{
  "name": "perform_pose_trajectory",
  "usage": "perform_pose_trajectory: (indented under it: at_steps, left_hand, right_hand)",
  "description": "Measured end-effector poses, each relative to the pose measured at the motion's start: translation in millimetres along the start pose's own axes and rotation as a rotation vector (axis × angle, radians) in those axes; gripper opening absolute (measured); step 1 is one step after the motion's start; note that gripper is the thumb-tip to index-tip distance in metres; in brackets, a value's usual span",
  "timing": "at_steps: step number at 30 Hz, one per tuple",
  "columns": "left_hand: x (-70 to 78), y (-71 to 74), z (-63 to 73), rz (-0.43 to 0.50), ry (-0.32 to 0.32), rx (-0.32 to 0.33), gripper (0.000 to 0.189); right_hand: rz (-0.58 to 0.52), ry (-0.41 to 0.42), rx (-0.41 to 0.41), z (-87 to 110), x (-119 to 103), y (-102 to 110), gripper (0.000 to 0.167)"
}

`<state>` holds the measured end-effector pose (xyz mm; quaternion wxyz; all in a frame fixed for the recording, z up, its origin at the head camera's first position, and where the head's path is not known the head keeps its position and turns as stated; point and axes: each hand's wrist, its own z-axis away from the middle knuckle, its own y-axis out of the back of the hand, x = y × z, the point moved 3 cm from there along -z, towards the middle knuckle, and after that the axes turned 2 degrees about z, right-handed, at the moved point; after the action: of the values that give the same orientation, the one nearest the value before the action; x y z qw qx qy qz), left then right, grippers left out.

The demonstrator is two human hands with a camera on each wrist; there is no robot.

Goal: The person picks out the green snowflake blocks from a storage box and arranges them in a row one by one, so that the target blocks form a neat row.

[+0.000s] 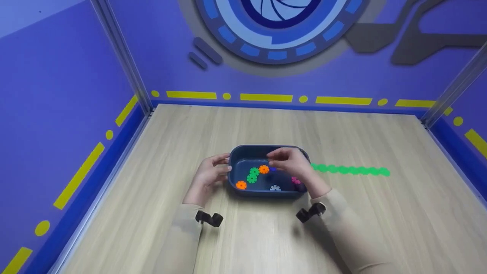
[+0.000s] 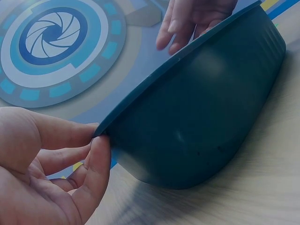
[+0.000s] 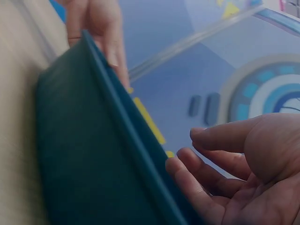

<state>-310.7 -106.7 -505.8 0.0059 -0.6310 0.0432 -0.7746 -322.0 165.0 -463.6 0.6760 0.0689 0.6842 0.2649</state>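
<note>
A dark plastic tub (image 1: pixel 268 194) stands on the table with several small notched discs spread over its floor. My left hand (image 1: pixel 207 171) pinches its left rim between thumb and fingers, as the left wrist view (image 2: pixel 61 164) shows. Above the right part of the tub is my right hand (image 1: pixel 292 163), fingers loosely bent, thumb apart, nothing visible between them. An orange disc (image 1: pixel 241 185) lies front left, another orange disc (image 1: pixel 263 169) near the middle beside green discs (image 1: pixel 252 177). A blue disc (image 1: pixel 272 169) is partly hidden under my right hand. Grey (image 1: pixel 275 188) and pink discs (image 1: pixel 295 180) lie nearer the front.
A straight green chain of overlapping discs (image 1: pixel 350 170) runs rightward from the tub across the wooden table (image 1: pixel 243 236); its left end meets the tub's edge. Blue printed panels (image 1: pixel 266 83) enclose the table at the back and both sides.
</note>
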Motion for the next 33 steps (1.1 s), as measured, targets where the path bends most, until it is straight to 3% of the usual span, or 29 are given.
perform_pose_trajectory:
  at_steps: [8,17,24,33]
  left_hand:
    - [0.6,-0.7,0.0,0.024,-0.009,-0.01,0.055]
    - [0.2,-0.7,0.8,0.055,0.0,-0.015,0.056]
    - [-0.5,-0.4,0.4,0.05,0.0,-0.011,0.056]
    - [-0.6,-1.0,1.2,0.052,0.02,-0.002,0.056]
  right_hand:
    - [0.05,0.019,-0.065,-11.2,-5,-31,0.028]
    - [0.218,0.092,-0.113,-18.5,-7,-55,0.021]
    - [0.301,0.088,-0.147,-18.8,-2,-67,0.023]
    - [0.442,0.202,-0.172,-17.3,-1,-76,0.021]
